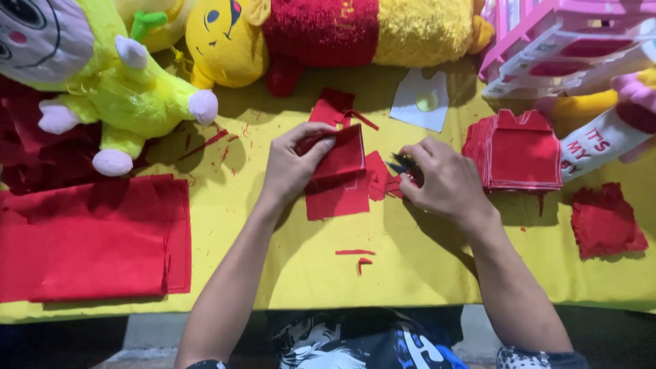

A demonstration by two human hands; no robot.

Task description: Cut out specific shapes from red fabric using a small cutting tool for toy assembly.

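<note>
1. Two arms enter from the bottom edge, both bare from the wrist up to near the elbow.
2. The left hand (292, 166) wears no glove, ring or band that shows.
3. The right hand (444, 179) is likewise ungloved, with no watch or bracelet at the wrist.
4. At the lower edge, near each elbow, a sliver of dark patterned cloth shows, perhaps the hem of a short sleeve; too little is visible to be sure.
5. Between the arms lies a dark garment printed with white and grey shapes and a patch of bright blue.
</note>
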